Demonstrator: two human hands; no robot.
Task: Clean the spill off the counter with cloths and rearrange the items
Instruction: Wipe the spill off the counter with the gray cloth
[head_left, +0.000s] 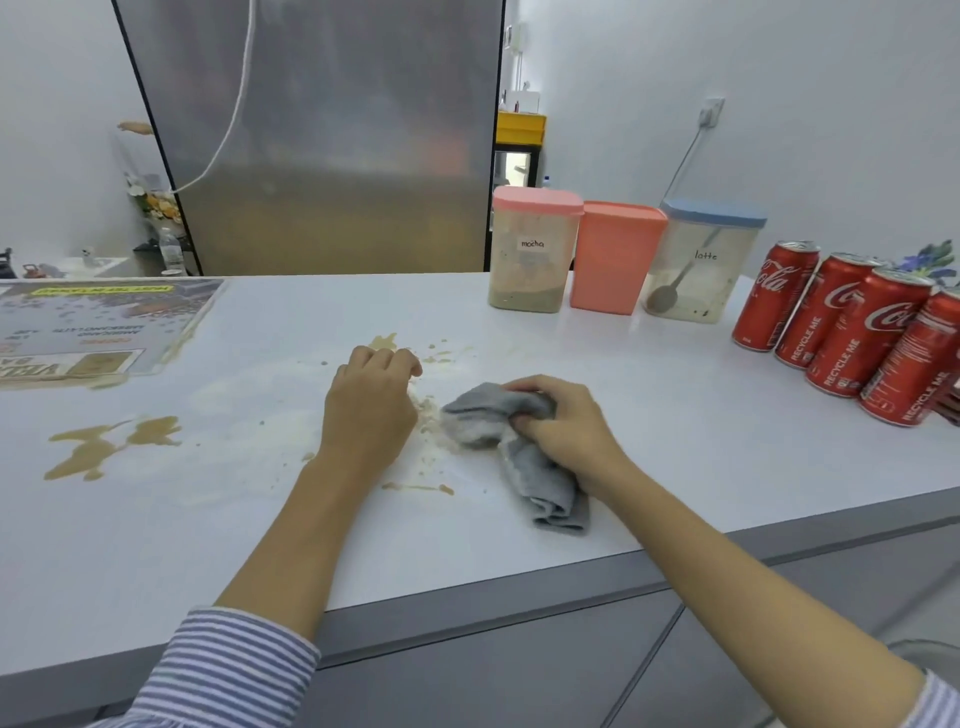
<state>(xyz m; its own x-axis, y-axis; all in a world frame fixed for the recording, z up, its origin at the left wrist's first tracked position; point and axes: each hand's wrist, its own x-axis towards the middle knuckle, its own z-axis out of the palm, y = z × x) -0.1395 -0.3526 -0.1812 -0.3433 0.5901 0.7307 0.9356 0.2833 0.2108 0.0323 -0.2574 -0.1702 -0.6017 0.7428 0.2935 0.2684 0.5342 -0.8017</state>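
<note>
On the white counter (675, 415) my right hand (558, 423) grips a bunched grey cloth (498, 421) and holds it against wet, crumbly powder in the middle. My left hand (371, 402) rests just left of the cloth with its fingers curled and nothing in them. A brown liquid puddle (111, 444) lies at the left. Smaller brown drops (384, 342) sit beyond my left hand, and a thin streak (418, 487) lies nearer me. Pale powder dusts the surface between them.
At the back right stand a "mocha" container (532, 249), an orange-pink container (615, 257) and a "latte" container (698, 262) with a spoon inside. Several red cola cans (841, 322) line the right edge. A laminated menu (93, 325) lies at the left.
</note>
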